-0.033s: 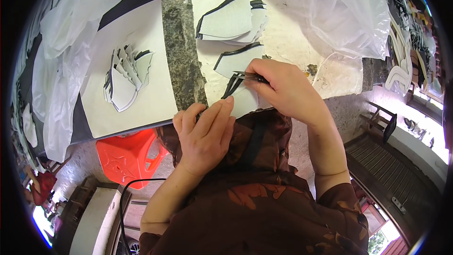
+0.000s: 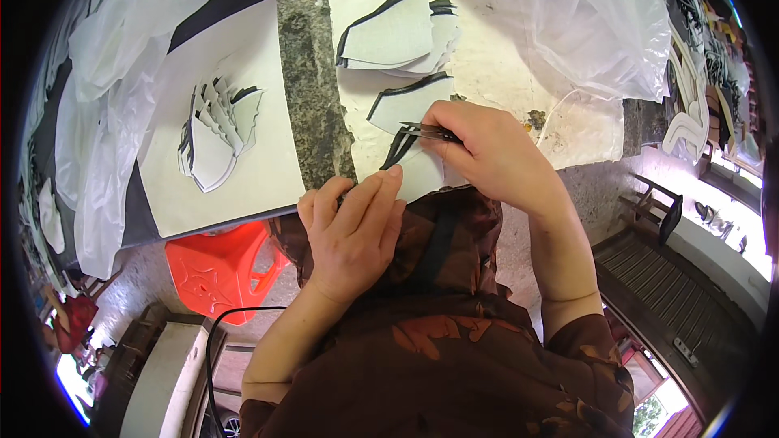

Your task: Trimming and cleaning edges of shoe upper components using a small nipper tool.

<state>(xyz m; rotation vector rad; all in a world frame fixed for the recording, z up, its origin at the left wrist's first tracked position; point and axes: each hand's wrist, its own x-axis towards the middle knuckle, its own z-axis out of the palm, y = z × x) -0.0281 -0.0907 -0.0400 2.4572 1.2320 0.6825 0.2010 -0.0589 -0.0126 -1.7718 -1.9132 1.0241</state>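
My right hand (image 2: 492, 146) is closed round small dark snips (image 2: 434, 132); their thin blades point left over the black edging of a white cut piece (image 2: 423, 172). The near end of that black edging is under my left hand (image 2: 350, 227), whose fingertips press together on it at the table edge. Just beyond lies a similar white piece (image 2: 403, 107) with a black edge, partly covered by the work. Farther back rests a stack of white curved pieces (image 2: 389, 36) with black edging. My right palm hides most of the snips' handles.
On the left, a fanned stack of white pieces (image 2: 213, 146) sits on a pale sheet (image 2: 272, 166). Crumpled clear plastic (image 2: 600, 24) covers the back right, and more plastic (image 2: 114, 57) hangs at far left. A red stool (image 2: 213, 276) stands below the table.
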